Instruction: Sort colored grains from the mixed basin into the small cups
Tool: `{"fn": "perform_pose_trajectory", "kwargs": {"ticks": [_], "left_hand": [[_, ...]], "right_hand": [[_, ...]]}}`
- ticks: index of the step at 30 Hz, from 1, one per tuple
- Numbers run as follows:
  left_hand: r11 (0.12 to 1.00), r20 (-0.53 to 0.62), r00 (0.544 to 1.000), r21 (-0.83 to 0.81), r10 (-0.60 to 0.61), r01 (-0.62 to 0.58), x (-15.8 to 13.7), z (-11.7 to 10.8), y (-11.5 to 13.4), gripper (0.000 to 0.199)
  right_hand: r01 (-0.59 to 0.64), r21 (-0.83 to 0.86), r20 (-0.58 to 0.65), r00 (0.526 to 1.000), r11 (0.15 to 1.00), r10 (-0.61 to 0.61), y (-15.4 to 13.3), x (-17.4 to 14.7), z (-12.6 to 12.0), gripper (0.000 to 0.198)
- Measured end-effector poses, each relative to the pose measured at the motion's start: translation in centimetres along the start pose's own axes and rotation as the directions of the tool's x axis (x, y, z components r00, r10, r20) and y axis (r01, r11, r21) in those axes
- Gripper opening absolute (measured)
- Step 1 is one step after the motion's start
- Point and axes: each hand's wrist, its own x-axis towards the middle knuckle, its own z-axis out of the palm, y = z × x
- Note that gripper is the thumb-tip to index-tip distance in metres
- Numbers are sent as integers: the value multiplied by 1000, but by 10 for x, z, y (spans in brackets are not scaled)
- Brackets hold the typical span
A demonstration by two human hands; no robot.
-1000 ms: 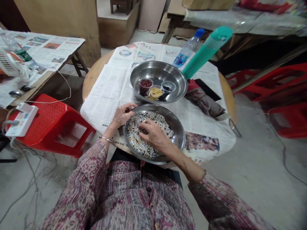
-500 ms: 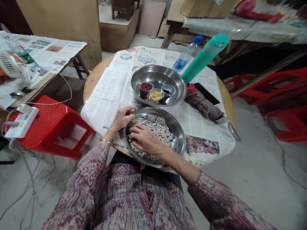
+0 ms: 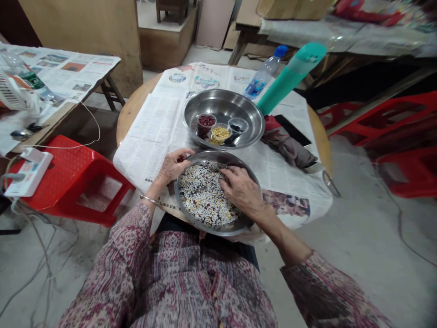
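Observation:
A shallow metal basin (image 3: 218, 231) sits on the near edge of the newspaper-covered round table. White, black, yellow and dark red grains and beans (image 3: 205, 193) are spread over its bottom. My left hand (image 3: 175, 165) grips the basin's left rim, thumb and fingers curled at the edge. On the right side inside the basin, my right hand (image 3: 241, 190) rests among the grains with its fingers loosely bent and apart; their tips are partly hidden. Behind stands a larger metal basin (image 3: 223, 101) with clear cups of red beans (image 3: 206, 121), yellow beans (image 3: 220, 133) and black beans (image 3: 238, 126).
Behind the basins stand a plastic bottle (image 3: 262, 75) and a tilted green cylinder (image 3: 290, 79). A grey cloth (image 3: 290, 148) and a dark phone (image 3: 294, 131) lie to the right. At left are a red stool (image 3: 73, 168) and a power strip (image 3: 30, 175) with cables.
My right hand has swept from the left side of the near basin to its right side, uncovering the grains on the left. My left hand stays at the rim.

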Motion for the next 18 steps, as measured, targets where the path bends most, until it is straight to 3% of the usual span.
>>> {"fn": "perform_pose_trajectory", "kwargs": {"ticks": [6,11,15,18], "left_hand": [[1000,1,1000,-2,-4,4,-1,0,1,27],[1000,2,1000,15,9,-9,-1,0,1,25],[1000,-8,1000,12,15,-15,-1,0,-1,25],[1000,0,1000,6,15,-15,0,0,-2,26]], "right_hand": [[182,280,126,966,943,-224,-35,-27,-4,16],[315,327,217,893,891,-395,-58,-46,-9,18],[327,317,252,876,890,-411,-45,-39,-6,20],[241,257,187,938,936,-293,-21,-27,-3,21]]}}
